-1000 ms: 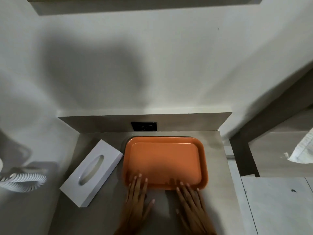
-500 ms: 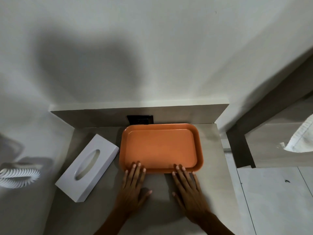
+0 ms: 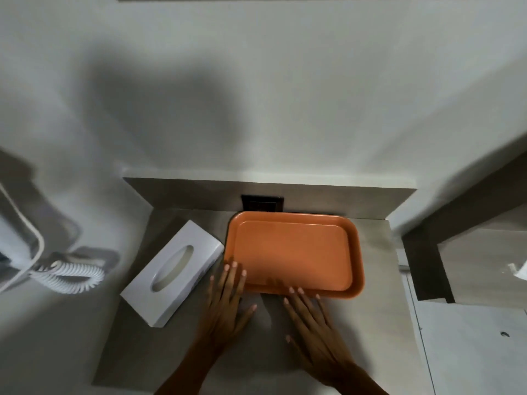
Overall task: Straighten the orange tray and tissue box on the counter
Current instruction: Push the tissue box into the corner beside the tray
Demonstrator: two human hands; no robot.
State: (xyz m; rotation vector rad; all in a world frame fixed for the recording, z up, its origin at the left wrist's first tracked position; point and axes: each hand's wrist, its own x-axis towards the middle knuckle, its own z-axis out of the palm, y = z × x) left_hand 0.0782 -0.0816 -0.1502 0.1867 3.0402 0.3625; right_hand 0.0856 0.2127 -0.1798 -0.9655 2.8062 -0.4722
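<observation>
— Grey counter, wall behind: where did things sit?

— Orange tray lay against the back edge; tissue box lay skewed at the left edge.

— And the hands?

— Left hand and right hand lay flat, grasping nothing, fingertips at the tray's near rim.

— Risk?

— An uneven push could probably twist the tray into the box.

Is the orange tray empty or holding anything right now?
Empty. The orange tray shows only bare orange surface; just fingertips of the left hand and right hand touch its near rim.

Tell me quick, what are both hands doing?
Left hand: open, flat, fingertips on the orange tray rim.
Right hand: open, flat, fingertips at the tray's near edge.
</observation>
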